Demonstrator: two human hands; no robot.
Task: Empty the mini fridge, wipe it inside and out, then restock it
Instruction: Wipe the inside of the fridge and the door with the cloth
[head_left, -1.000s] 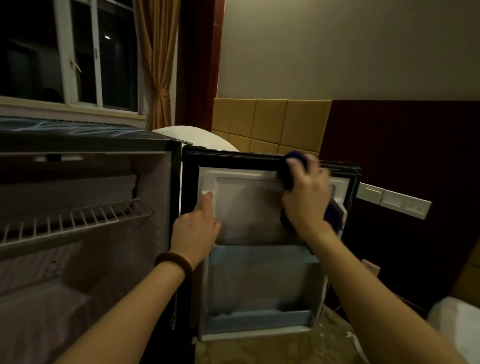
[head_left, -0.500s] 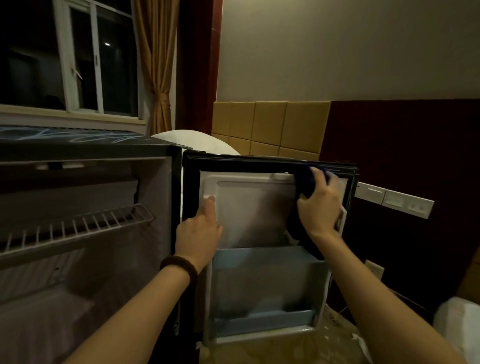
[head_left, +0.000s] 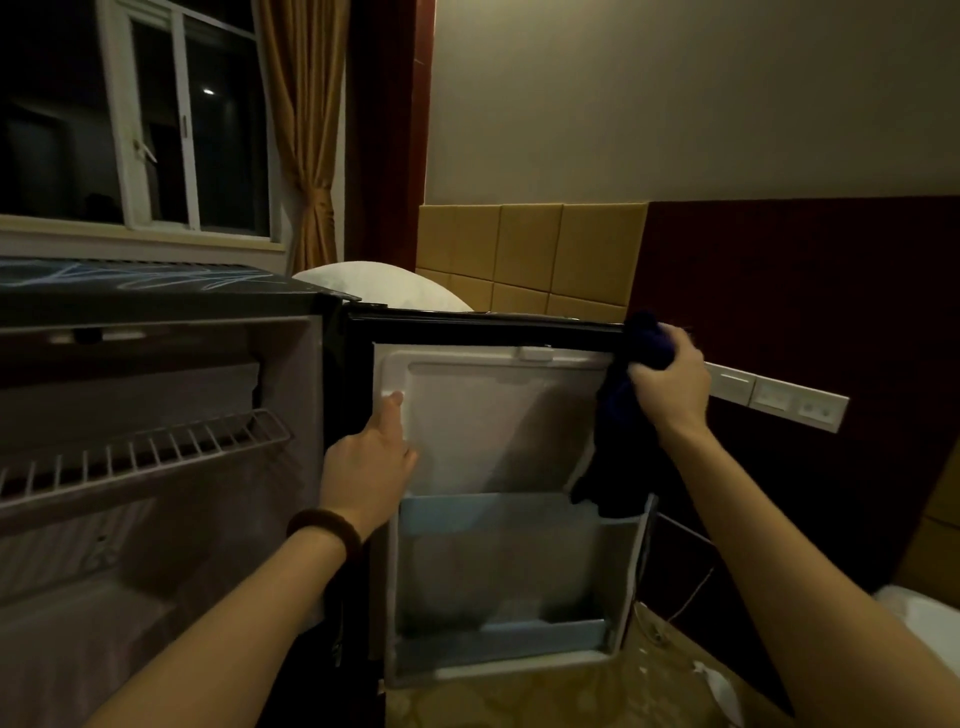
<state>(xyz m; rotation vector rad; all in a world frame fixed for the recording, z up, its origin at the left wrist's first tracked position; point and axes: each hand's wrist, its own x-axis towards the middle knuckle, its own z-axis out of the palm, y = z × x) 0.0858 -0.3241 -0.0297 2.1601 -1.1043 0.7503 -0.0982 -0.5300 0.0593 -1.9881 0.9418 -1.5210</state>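
Head view, fridge: open and seen empty; wire shelf bare.
Door: swung open, inner liner exposed.
Cloth: gripped by the right hand, fingers closed round it, now at the door's top right corner.
Left hand: fingers extended, pressed against the liner's left edge.
Change: cloth carried rightward from the upper middle of the liner.
Meaning: the door's top strip is judged wiped; restocking not yet begun.

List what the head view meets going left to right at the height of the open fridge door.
White wire shelf inside the fridge → left hand resting on the white inner door liner → dark blue cloth gripped by the right hand at the door's top corner → white wall switch panel.
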